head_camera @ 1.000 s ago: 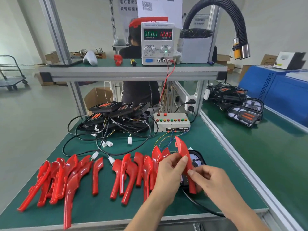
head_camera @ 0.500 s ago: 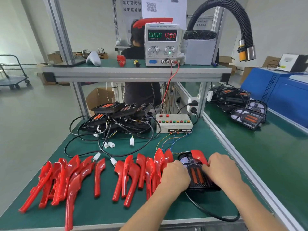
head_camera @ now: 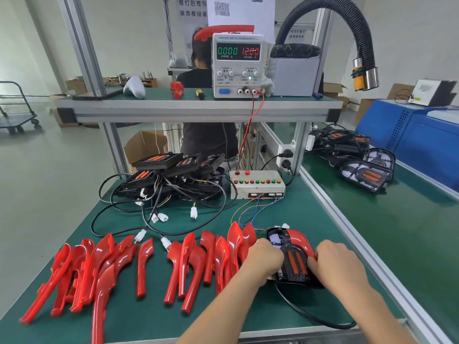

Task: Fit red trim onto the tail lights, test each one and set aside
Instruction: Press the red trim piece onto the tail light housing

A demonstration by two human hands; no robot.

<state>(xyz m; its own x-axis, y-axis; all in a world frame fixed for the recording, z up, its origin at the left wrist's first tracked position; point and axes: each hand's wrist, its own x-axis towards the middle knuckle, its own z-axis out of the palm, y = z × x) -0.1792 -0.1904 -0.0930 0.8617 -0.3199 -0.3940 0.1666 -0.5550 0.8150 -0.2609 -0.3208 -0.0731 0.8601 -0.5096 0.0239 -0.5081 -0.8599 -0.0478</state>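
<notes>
A black tail light [head_camera: 294, 265] with two orange strips lies on the green mat near the front right. A red trim piece [head_camera: 299, 242] sits along its right and top edge. My left hand [head_camera: 264, 263] grips the light's left side with curled fingers. My right hand [head_camera: 339, 263] presses on the trim and the light's right side, fingers curled over the edge. Its black cable [head_camera: 308, 314] loops toward the table's front edge. Several loose red trim pieces [head_camera: 104, 264] lie in a row to the left.
A pile of black tail lights [head_camera: 169, 175] with tangled cables and white connectors sits behind the trims. A switch box [head_camera: 257, 184] with coloured buttons stands mid-table. The power supply [head_camera: 238, 65] on the shelf reads 0.000 and 12.00. More tail lights [head_camera: 365, 175] lie on the right bench.
A second ago both hands held the red trim up above the light. The trim has come down onto the light, and both hands now clamp it from either side.
</notes>
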